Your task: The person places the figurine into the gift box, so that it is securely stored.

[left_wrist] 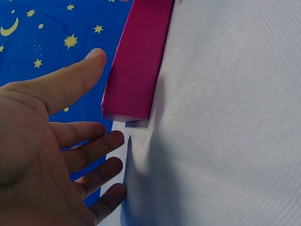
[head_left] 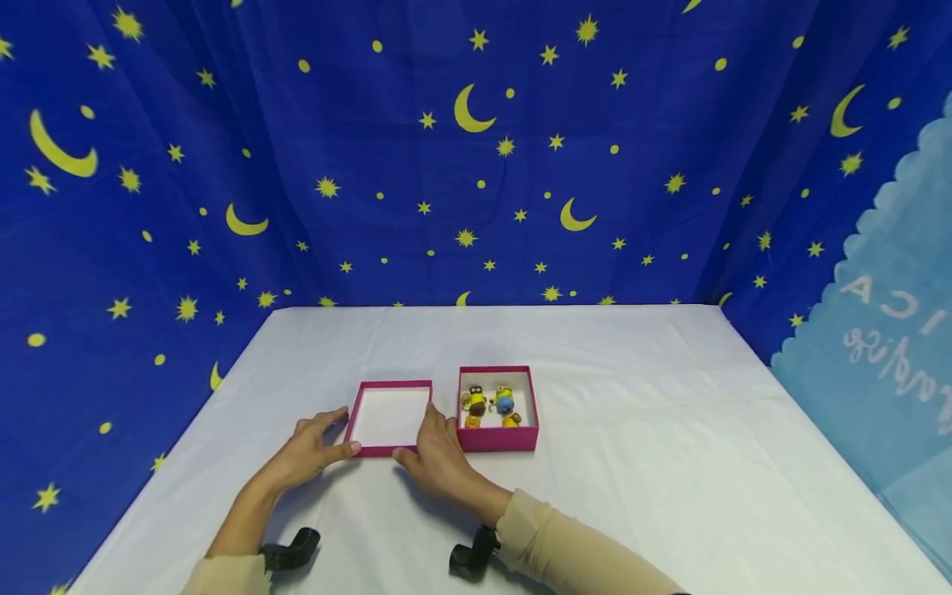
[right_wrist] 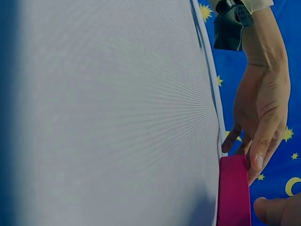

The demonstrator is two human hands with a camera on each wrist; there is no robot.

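Note:
A shallow pink box lid (head_left: pixel 388 452) lies on the table with its white inside facing up. My left hand (head_left: pixel 308 450) is at its left side, fingers spread and nearly straight, thumb by the front left corner. In the left wrist view, the lid (left_wrist: pixel 136 66) ends close to the fingertips of this hand (left_wrist: pixel 42 141). My right hand (head_left: pixel 440 454) is at the front right corner, thumb by the front edge and fingers along the right side. Just right of it stands the pink box (head_left: pixel 500 440), holding several yellow minion figures (head_left: pixel 503 400). The front ones are partly hidden by its wall.
A white cloth covers the table (head_left: pixel 632 397). Behind and to the left hangs a blue curtain (head_left: pixel 372 149) with yellow moons and stars. A light blue lettered panel (head_left: pixel 892 347) stands at the right. Black wrist devices (head_left: pixel 473 558) sit on both wrists.

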